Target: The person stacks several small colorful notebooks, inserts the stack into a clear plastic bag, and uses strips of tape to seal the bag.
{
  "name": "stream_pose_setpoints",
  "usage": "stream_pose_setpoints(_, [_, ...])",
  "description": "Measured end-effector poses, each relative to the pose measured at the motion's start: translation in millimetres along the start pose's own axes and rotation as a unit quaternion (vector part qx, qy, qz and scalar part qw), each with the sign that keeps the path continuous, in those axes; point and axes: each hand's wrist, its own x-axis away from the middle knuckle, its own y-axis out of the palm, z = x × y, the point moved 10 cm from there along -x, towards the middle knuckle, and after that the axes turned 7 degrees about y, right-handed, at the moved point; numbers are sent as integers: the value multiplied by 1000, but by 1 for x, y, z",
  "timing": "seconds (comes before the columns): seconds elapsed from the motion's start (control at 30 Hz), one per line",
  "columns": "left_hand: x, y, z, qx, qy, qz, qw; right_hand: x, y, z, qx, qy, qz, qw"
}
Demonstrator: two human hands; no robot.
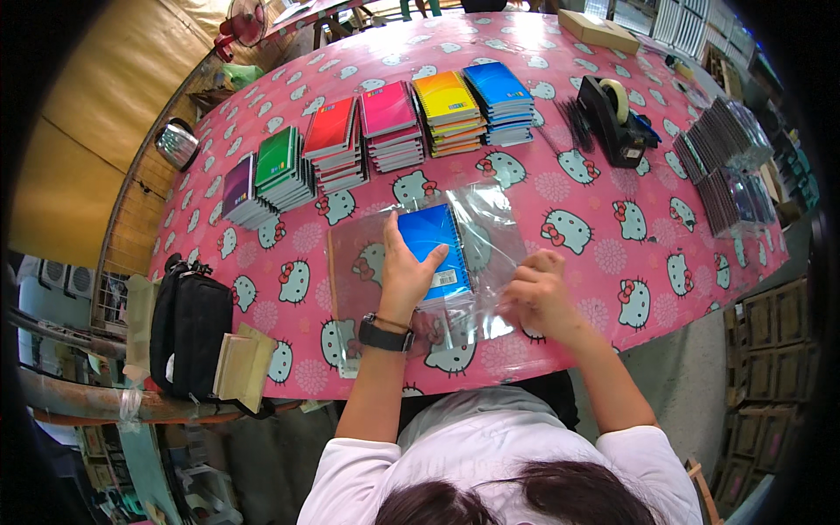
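Spread left hand (pixel 409 273) steadies 1 notebook (pixel 429 229) near table's front edge (pixel 525 367); right hand (pixel 541 296), grip unclear, might tug plastic (pixel 494 232) crooked.

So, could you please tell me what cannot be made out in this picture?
Head view: part of the blue notebook's cover, hidden by the left hand.
Head view: whether the right hand pinches the clear plastic; its own curl hides the contact.
Head view: fine print on the notebook's white label, too small.
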Motion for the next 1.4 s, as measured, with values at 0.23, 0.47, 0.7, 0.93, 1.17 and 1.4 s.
stream_pose_setpoints(0.23, [3, -3, 3, 13, -11, -1, 1000, 17, -51, 69, 83, 192, 27, 978])
stream_pose_setpoints(0.47, [6, -5, -16, 53, -19, 28, 998, -60, 46, 38, -298, 265, -3, 917])
stream_pose_setpoints(0.7, [11, -11, -31, 145, -43, -6, 988, -149, 76, 56, -258, 260, 3, 930])
stream_pose_setpoints(0.93, [14, -15, -38, 94, 25, 57, 994, -155, 29, 80, -227, 270, 168, 921])
stream_pose_setpoints(1.17, [24, -17, -39, 212, -57, 25, 975, -59, 80, 19, -241, 276, -47, 929])
stream_pose_setpoints(1.4, [29, -18, -23, 451, -74, 58, 888, -58, 80, 10, -262, 286, -14, 922])
